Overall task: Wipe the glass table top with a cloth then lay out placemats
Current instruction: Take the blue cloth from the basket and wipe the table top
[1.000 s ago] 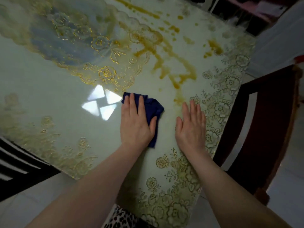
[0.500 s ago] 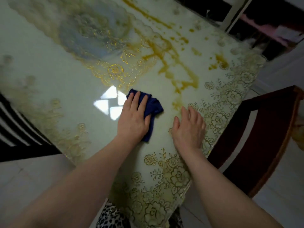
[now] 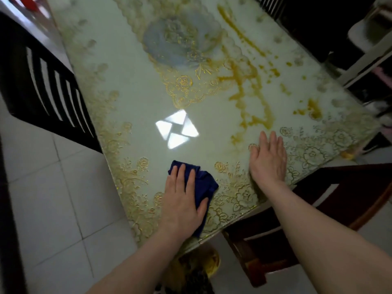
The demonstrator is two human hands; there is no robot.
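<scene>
Flat-fingered, the left hand (image 3: 182,200) is pressing the dark blue cloth (image 3: 202,187) onto the glass table top (image 3: 135,102) near its front edge while the right hand (image 3: 268,160) is resting spread just beside it, so wiping is underway and should next be reaching the yellow-brown smears (image 3: 252,98) farther in.

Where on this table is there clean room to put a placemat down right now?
Cleanest patch: around the light reflection, between the cloth and the floral centre. Beyond the right hand, yellow spills cover the glass. The near corner is taken by both hands.
</scene>
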